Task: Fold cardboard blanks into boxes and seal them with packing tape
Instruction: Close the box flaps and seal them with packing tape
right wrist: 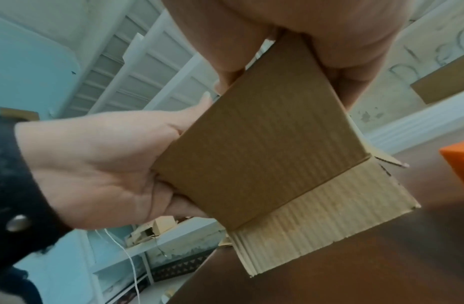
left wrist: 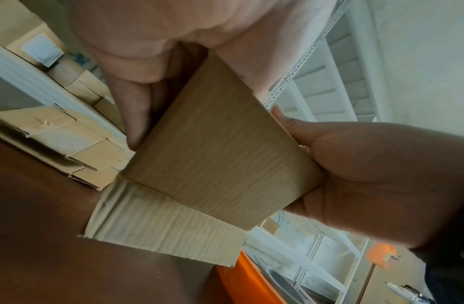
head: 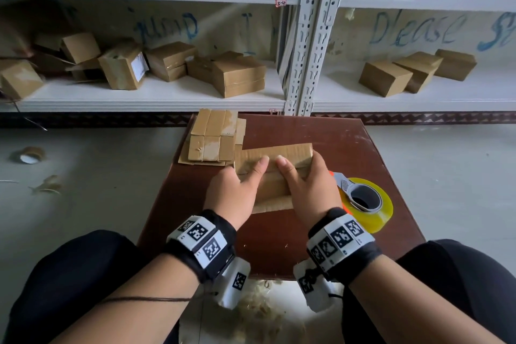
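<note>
Between both hands' grip (head: 272,176) stands the box (head: 275,160).

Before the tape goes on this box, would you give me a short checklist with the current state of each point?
1. Both hands on the box: ok. The left hand and right hand grip the half-folded box from either side.
2. Box supported: ok, it rests on the brown table.
3. Near flap folded in: not ok, it lies flat on the table.
4. Top flaps closed: cannot tell, thumbs cover the seam.
5. Tape dispenser within reach: ok, beside the right hand.
6. A hand free for taping: not ok, both are occupied.
7. Next blanks ready: ok, stack of flat blanks at the table's far left.
</note>
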### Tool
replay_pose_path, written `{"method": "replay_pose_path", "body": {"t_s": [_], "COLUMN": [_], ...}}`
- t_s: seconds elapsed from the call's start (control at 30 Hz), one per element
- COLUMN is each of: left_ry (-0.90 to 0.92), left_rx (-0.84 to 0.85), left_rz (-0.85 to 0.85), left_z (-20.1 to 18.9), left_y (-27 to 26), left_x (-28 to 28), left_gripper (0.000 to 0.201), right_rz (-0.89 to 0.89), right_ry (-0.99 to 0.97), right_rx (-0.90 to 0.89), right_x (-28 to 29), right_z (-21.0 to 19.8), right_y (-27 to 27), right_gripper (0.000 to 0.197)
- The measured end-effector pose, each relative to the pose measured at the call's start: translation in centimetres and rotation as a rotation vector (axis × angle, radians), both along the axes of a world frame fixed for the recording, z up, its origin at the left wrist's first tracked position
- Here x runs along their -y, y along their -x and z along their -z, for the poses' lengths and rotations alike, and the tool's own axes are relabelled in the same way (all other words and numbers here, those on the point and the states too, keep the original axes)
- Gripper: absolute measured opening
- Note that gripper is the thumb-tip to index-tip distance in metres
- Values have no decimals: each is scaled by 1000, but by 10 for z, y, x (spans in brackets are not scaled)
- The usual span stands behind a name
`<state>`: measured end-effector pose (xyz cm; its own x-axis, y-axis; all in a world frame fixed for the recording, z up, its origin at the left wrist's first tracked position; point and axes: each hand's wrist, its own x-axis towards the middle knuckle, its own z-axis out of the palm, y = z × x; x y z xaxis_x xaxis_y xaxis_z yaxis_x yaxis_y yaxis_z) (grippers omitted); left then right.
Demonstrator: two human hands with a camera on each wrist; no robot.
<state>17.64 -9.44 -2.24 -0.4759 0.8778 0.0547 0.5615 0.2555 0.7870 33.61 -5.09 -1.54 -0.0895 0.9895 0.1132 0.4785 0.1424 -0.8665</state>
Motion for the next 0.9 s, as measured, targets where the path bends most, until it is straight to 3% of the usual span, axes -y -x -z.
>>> {"method": "replay_pose_path", "body": {"t_s": [0.07, 0.2, 0.27, 0.37, 0.43, 0.47, 0.57, 0.67, 0.73, 0.83, 0.9], "left_ry": [31, 3, -15, -22, -28, -39, -79, -81, -88, -123, -148], "left_rx": [-54, -106, 8, 376, 566, 636, 758, 719, 656, 612, 555], "left_rz": [6, 28, 35, 23, 11, 3, 24, 75, 116, 125, 127], "left_z": [-3, -16, -21, -15, -7, -5, -3, -8, -9, -11, -16], "left_y": [1, 8, 7, 7, 10, 11, 16, 17, 13, 4, -4], "left_x": [-2, -3, -5, -12, -21, -25, -33, -32, -28, -21, -16], "left_gripper": [85, 78, 71, 57, 71, 81, 96, 93, 78, 36, 23], "right_rz": [-2, 20, 35, 27, 22, 21, 32, 31, 46, 47, 33], "right_ry": [-9, -114, -155, -178, -190, -188, -196, -187, -179, -142, -93], "right_rx": [47, 76, 61, 34, 18, 11, -21, -26, -30, -23, -25], "right_x": [-5, -11, -13, -16, -14, -15, -16, -16, -17, -18, -15], "right_z": [-1, -6, -8, -1, 0, 0, -4, -7, -9, -12, -14], "right_y": [-2, -6, -5, -3, -2, -2, -4, -6, -7, -9, -9], "right_gripper": [42, 39, 36, 49, 67, 66, 36, 37, 30, 32, 31]}}
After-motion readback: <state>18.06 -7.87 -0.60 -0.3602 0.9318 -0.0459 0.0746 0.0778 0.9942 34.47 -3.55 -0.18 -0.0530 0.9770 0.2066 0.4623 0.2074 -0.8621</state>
